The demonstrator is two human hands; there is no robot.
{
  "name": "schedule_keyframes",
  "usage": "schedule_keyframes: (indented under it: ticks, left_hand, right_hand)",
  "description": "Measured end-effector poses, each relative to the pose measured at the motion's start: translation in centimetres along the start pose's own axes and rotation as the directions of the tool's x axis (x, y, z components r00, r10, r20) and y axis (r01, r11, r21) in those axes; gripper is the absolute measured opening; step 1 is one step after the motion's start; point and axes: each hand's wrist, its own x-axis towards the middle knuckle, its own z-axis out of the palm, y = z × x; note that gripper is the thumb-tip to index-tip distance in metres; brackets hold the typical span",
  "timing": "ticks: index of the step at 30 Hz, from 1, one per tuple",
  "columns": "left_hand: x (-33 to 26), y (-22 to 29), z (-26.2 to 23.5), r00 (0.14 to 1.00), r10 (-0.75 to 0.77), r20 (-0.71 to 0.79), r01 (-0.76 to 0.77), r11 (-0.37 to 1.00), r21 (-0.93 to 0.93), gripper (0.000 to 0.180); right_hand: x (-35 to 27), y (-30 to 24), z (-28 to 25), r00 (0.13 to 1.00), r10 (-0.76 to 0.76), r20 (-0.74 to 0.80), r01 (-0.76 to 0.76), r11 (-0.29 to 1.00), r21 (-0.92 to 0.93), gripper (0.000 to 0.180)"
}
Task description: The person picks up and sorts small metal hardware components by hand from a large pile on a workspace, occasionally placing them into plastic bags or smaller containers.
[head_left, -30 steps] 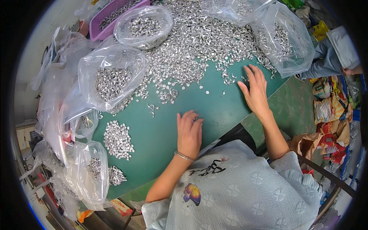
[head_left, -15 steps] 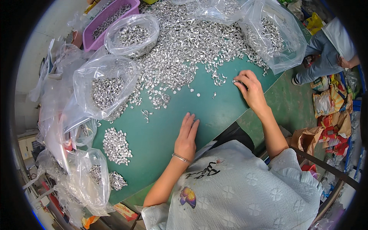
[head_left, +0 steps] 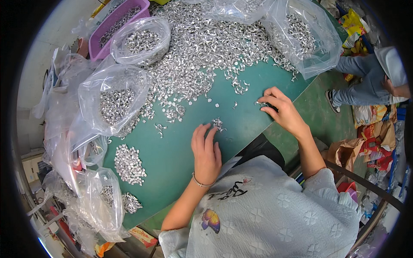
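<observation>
My left hand (head_left: 205, 157) rests over the green tabletop (head_left: 189, 172), its fingers apart. Touching or just beside its fingertips lies a little cluster of curved silver metal pieces (head_left: 218, 124). To the right, near the table edge, my right hand (head_left: 284, 112) has thumb and forefinger bent round a few small silver metal pieces (head_left: 260, 103); the fingers hide how many. A single piece (head_left: 235, 105) lies between the hands. Farther back spreads a large heap of the same shiny pieces (head_left: 206, 47), with a few strays at its front.
Clear plastic bags of pieces (head_left: 114, 101) stand along the left and back, with another bag (head_left: 301, 38) at back right. A purple bin (head_left: 97, 43) sits back left. A separate small pile (head_left: 130, 164) lies at left. Another person (head_left: 365, 77) stands beyond the table's right edge.
My left hand has shifted slightly left and spread its fingers, and a cluster of pieces now shows beside it. My right hand has come a little nearer to me. The view has shifted slightly.
</observation>
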Motion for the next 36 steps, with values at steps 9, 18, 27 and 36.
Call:
schedule_keyframes:
  ticks: [9, 18, 27, 36]
  left_hand:
    - [0.1, 0.2, 0.0, 0.997, -0.072, -0.028, 0.073, 0.997, 0.025, 0.06]
    - [1.1, 1.2, 0.9, 0.999, 0.018, 0.029, -0.021, 0.993, 0.114, 0.052]
    - [2.7, 1.8, 1.3, 0.997, 0.069, 0.033, -0.074, 0.981, 0.177, 0.045]
    - [1.3, 2.0, 0.5, 1.0, -0.003, -0.028, 0.004, 1.0, 0.012, 0.038]
  right_hand:
    - [-0.2, -1.0, 2.5, 0.989, -0.126, -0.073, 0.122, 0.991, -0.062, 0.032]
    - [-0.4, -0.4, 1.7, 0.993, -0.115, 0.023, 0.117, 0.985, -0.123, 0.036]
    - [-0.3, -2.0, 2.7, 0.992, -0.127, 0.026, 0.128, 0.99, -0.058, 0.034]
    - [0.1, -2.0, 2.3, 0.977, -0.174, 0.12, 0.181, 0.982, -0.053, 0.024]
